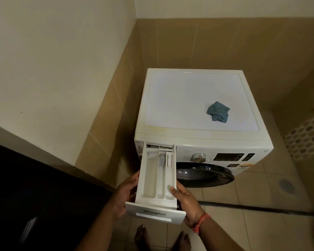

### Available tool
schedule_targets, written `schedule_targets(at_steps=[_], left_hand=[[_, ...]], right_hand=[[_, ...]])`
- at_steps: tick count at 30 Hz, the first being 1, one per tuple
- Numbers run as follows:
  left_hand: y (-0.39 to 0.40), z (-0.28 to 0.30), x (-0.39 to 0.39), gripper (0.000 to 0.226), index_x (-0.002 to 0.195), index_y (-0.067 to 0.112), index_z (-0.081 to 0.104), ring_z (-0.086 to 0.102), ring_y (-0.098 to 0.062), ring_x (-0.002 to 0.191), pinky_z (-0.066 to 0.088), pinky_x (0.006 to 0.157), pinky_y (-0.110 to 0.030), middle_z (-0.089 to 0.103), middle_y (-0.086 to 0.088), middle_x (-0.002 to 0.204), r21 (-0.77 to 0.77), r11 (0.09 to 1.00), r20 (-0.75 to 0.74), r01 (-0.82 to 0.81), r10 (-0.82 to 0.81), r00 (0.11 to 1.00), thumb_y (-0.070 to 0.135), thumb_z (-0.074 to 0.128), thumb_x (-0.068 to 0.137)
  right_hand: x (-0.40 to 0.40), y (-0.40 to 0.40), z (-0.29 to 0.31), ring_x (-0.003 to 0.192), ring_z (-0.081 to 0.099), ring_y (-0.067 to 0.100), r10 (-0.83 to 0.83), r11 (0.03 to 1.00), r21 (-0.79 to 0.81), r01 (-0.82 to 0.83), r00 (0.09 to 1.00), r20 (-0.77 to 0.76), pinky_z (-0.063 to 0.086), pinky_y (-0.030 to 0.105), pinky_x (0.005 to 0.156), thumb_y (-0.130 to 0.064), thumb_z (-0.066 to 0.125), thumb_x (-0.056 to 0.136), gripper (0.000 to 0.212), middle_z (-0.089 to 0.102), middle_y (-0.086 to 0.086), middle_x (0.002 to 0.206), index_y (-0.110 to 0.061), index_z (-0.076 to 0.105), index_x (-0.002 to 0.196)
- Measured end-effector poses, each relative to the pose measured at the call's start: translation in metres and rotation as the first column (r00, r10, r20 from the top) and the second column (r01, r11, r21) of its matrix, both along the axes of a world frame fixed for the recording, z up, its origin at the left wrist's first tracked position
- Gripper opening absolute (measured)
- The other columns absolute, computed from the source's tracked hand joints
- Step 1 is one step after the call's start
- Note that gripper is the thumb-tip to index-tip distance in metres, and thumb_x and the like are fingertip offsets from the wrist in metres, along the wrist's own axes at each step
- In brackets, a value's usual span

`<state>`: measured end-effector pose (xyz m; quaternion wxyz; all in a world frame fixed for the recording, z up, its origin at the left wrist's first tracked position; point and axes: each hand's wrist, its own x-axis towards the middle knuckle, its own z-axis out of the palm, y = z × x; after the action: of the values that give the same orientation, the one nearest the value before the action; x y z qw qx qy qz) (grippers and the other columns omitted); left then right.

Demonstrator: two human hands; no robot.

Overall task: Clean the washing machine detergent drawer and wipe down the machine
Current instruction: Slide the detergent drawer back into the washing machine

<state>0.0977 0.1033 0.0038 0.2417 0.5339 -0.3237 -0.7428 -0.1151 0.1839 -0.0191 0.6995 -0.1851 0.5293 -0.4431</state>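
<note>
A white front-loading washing machine stands in a tiled corner. Its white detergent drawer is pulled far out from the slot at the top left of the front panel, with three compartments showing. My left hand grips the drawer's left side. On the right wall of the drawer my right hand holds on, thumb hooked over the rim. A crumpled blue cloth lies on the machine's top, towards the right.
The dark round door and a control knob are on the front. A dark counter runs along the left. My bare feet stand on the beige floor tiles below the drawer.
</note>
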Motion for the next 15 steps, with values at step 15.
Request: schedule_targets(at_steps=[15], left_hand=[[-0.014,-0.047,0.016,0.047,0.139,0.038,0.05,0.051,-0.02,0.13,0.032,0.115,-0.047,0.058,0.01,0.139,0.089,0.989,0.127,0.121,-0.132,0.983,0.034,0.06,0.094]], right_hand=[[0.023,0.0,-0.024,0.111,0.067,0.025,-0.074,0.991,0.106,0.078,0.996,-0.044,0.054,0.036,0.091,-0.013,0.052,0.1,0.033,0.07,0.006,0.122,-0.016,0.058,0.133]])
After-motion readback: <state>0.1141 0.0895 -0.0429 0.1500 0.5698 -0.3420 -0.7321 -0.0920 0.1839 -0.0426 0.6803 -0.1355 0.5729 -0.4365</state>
